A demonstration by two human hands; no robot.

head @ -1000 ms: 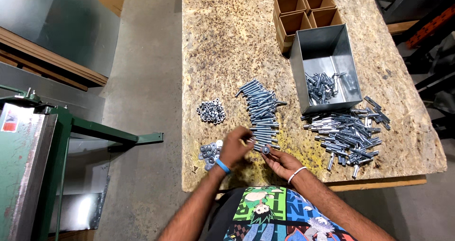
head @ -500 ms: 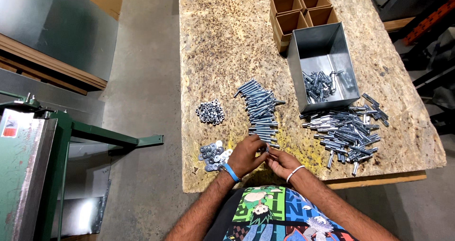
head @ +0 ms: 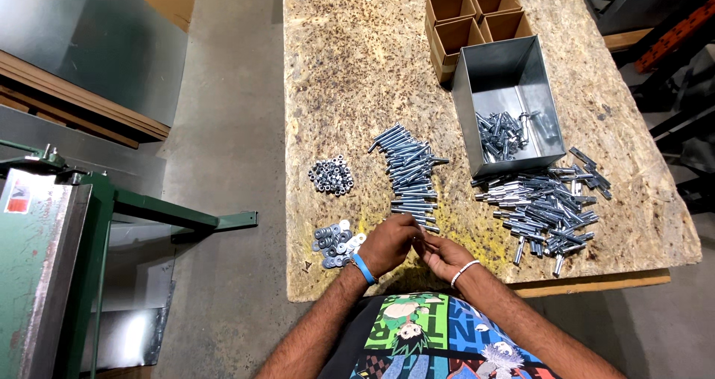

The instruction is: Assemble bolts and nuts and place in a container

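Observation:
My left hand (head: 389, 244), with a blue wristband, and my right hand (head: 442, 255), with a white wristband, meet at the table's near edge, fingers curled together around something small; what they hold is hidden. Just beyond them lies a row of long silver bolts (head: 410, 172). Left of my left hand sits a small pile of washers (head: 334, 244), and further up a heap of nuts (head: 331, 176). To the right is a spread pile of assembled bolts (head: 544, 208).
A grey metal bin (head: 497, 74) holding some bolts stands on the chipboard table (head: 357, 66), with a brown divided cardboard box (head: 477, 18) behind it. A green metal machine (head: 67, 252) stands on the concrete floor at the left.
Both hands have drawn back slightly from the bolt row towards the table's near edge and closed together. The piles have not moved.

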